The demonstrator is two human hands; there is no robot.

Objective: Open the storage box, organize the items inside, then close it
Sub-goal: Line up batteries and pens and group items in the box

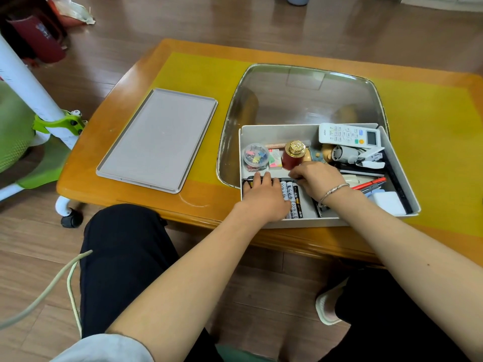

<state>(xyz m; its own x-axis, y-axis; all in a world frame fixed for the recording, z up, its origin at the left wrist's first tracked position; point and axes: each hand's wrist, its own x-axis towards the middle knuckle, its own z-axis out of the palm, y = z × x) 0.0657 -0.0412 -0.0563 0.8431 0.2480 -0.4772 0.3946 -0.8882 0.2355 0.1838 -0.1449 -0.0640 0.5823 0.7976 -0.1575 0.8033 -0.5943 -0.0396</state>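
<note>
Near right on the worktop [136, 82]: sorting step, box [400, 163] open, lid [156, 139] set aside at left.
Left hand [264, 197] lies flat, fingers straight, pressing the batteries [292, 197] in the near-left compartment; right hand [317, 180] has fingers curled at the row's far end, grasp unclear. Remote [349, 134], red jar [292, 156] and clip tub [256, 155] sit farther back. Next, probably: line up batteries, tidy right side, fetch lid.

Wooden table [109, 121] covered by yellow mat [203, 74]. Grey lid [156, 139] laid flat on left part. Glass inset [303, 97] set into top on right; open storage box [402, 176] placed on it, near front edge.
</note>
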